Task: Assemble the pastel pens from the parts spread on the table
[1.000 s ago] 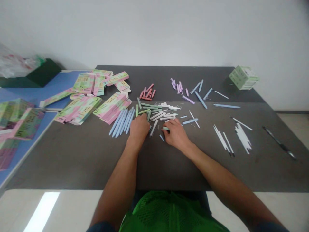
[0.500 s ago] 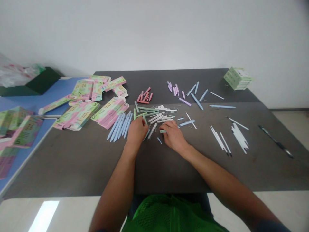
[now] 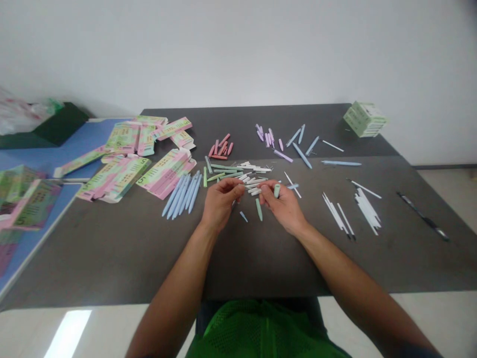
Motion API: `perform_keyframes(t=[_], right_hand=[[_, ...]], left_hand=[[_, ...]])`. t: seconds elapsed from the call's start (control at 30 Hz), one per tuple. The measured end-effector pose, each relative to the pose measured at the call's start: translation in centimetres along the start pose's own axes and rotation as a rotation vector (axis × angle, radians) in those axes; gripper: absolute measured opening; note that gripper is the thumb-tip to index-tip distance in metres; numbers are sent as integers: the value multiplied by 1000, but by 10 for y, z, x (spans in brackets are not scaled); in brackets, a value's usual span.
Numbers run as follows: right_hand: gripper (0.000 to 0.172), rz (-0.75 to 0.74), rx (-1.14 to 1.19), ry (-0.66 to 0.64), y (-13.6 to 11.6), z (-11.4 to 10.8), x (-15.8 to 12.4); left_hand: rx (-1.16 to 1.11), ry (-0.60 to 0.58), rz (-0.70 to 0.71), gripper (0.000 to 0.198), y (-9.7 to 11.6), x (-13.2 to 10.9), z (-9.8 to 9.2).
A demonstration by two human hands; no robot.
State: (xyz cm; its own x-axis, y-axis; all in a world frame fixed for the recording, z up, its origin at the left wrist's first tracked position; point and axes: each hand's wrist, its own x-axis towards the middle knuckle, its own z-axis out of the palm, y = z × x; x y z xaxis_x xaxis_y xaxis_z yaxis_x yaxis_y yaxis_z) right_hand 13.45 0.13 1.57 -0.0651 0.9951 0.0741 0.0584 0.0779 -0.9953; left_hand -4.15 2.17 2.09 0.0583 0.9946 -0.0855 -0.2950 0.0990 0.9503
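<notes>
My left hand [image 3: 222,201] is closed in a pinch near the middle of the dark table, and what its fingertips hold is too small to name. Close to it on the right, my right hand [image 3: 282,205] is closed around a light green pen part [image 3: 277,190]. A green tapered pen part [image 3: 259,210] lies between the hands, with a small blue tip [image 3: 243,217] beside it. Just beyond the fingers are white pen parts [image 3: 255,169] and green barrels [image 3: 228,168]. Several blue pen barrels [image 3: 181,195] lie side by side left of my left hand.
Pink-green boxes [image 3: 167,171] cover the left side. Red parts [image 3: 222,148], purple parts [image 3: 269,136] and blue parts [image 3: 301,154] lie farther back. White refills [image 3: 367,211] and a black pen [image 3: 423,216] are at right, a green box stack [image 3: 365,119] behind.
Both hands have lifted slightly, and my left hand has moved right, toward my right hand. The green tapered part now shows on the table between them.
</notes>
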Motion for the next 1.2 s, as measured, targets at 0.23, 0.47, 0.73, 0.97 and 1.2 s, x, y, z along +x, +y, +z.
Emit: perform_keyframes(t=[0.23, 0.47, 0.73, 0.97, 1.2], right_hand=[[27, 66, 106, -79, 6, -7, 2], [19, -323, -742, -112, 25, -6, 8], [31, -461, -828, -151, 28, 22, 8], [38, -487, -865, -271, 38, 28, 9], [30, -435, -907, -242, 34, 30, 9]], left_hand=[[10, 7, -31, 30, 3, -4, 5], [256, 180, -6, 25, 4, 7, -17], [430, 214, -78, 20, 2, 9, -24], [453, 192, -46, 19, 0, 8, -26], [367, 184, -74, 17, 5, 5, -20]])
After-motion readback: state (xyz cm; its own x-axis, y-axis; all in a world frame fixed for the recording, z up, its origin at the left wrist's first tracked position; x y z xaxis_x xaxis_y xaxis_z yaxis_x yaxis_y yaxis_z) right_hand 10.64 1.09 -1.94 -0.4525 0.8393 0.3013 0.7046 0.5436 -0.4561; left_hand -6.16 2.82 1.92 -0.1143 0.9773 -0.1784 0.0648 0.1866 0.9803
